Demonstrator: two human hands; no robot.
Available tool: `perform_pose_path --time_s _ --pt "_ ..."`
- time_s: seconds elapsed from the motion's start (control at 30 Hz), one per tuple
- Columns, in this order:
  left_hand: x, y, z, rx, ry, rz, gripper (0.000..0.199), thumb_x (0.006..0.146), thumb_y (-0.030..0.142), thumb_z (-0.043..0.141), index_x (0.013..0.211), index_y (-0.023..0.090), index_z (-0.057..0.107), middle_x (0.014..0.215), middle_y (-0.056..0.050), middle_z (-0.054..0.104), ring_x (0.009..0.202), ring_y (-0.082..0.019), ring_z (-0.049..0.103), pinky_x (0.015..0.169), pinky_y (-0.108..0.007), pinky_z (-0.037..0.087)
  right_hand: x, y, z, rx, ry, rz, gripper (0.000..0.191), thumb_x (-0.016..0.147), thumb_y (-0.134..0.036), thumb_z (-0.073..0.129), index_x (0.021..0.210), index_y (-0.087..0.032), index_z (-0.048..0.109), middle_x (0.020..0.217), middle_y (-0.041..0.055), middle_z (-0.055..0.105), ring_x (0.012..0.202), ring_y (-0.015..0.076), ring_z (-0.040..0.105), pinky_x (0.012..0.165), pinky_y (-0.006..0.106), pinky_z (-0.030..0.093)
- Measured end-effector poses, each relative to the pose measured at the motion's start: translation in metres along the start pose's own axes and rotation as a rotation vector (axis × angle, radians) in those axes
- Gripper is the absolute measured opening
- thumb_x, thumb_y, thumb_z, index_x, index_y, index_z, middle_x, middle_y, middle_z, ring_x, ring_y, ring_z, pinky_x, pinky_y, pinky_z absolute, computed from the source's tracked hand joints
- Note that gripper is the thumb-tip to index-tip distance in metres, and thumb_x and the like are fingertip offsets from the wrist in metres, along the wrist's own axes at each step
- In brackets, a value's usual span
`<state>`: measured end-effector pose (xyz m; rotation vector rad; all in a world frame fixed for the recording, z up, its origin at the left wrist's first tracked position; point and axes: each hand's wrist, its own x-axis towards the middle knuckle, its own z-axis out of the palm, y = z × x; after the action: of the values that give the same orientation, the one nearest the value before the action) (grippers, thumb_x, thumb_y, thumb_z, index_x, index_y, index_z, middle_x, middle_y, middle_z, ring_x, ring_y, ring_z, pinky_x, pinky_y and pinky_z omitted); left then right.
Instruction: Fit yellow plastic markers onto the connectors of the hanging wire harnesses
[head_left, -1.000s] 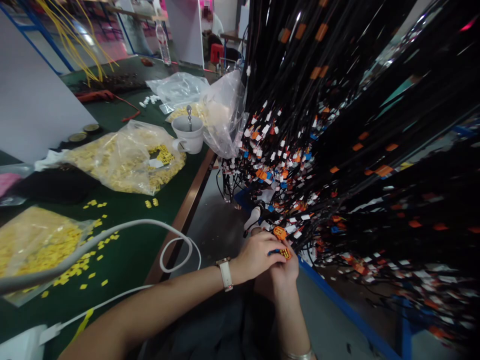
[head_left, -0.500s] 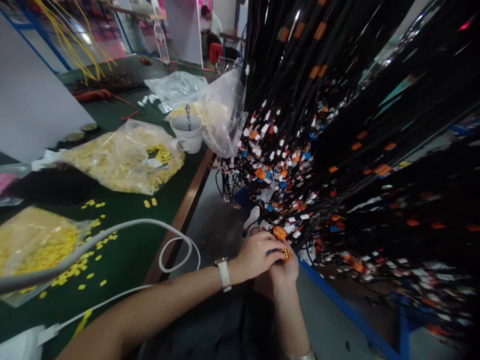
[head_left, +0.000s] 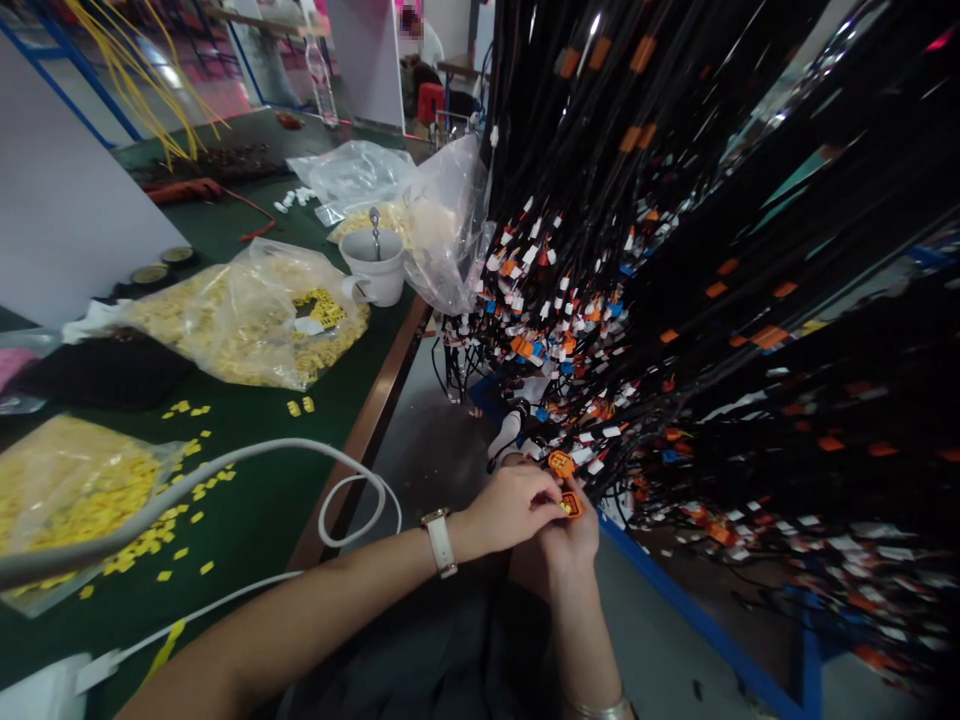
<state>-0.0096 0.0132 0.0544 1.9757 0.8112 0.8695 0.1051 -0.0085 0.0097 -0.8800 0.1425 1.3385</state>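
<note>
My right hand (head_left: 571,540) is closed around two orange wire connectors, palm up, just beyond the table's edge. The lower orange connector (head_left: 574,504) shows its open face, and the upper orange connector (head_left: 560,464) sticks up past my fingers. My left hand (head_left: 516,505), with a white-strapped watch (head_left: 440,543) on its wrist, reaches across from the left. Its thumb and fingertips are pinched at the lower connector's face, on a small yellow insert (head_left: 564,508) that touches the connector. The wires behind the connectors are mostly hidden by my hands.
Black wire harnesses (head_left: 585,200) with white, orange and blue connectors hang close on the right. On the green table (head_left: 262,520) lie bags of yellow pieces (head_left: 247,310), a white mug (head_left: 375,265) and a grey cable (head_left: 247,452). A person (head_left: 429,50) sits far back.
My left hand's fingers have drawn back a little to the left and curled into a pinch, baring more of the lower orange connector. My right hand has stayed almost still.
</note>
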Motion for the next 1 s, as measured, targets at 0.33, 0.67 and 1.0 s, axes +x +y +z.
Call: perform_pose_path --time_s 0.33,0.67,1.0 --pt "0.001 -0.001 -0.002 -0.124 -0.001 -0.200 0.014 0.074 0.020 0.060 0.084 0.018 0.070 0.088 -0.004 0.070 0.081 -0.017 0.063 0.076 -0.026 0.048 0.004 0.003 -0.005 -0.011 0.021 -0.028 0.006 0.073 -0.016 0.055 0.074 -0.015 0.060 0.065 -0.0016 0.065 0.063 0.0116 0.063 0.067 0.026 0.053" --pt "-0.001 0.002 0.011 -0.343 0.090 -0.389 0.016 0.072 0.023 0.061 0.082 0.014 0.070 0.080 -0.005 0.069 0.072 -0.016 0.063 0.067 -0.024 0.048 0.002 0.009 0.001 -0.023 0.084 -0.070 0.008 0.068 -0.018 0.056 0.072 -0.017 0.063 0.067 -0.0007 0.067 0.066 0.0130 0.064 0.068 0.026 0.053" --pt "-0.005 0.003 0.014 -0.315 0.150 -0.412 0.013 0.072 0.025 0.061 0.072 0.015 0.071 0.074 -0.004 0.069 0.068 -0.015 0.061 0.064 -0.024 0.046 0.005 0.012 -0.001 -0.016 0.035 -0.117 0.004 0.067 -0.019 0.057 0.067 -0.018 0.060 0.057 -0.0029 0.062 0.060 0.0127 0.062 0.068 0.026 0.052"
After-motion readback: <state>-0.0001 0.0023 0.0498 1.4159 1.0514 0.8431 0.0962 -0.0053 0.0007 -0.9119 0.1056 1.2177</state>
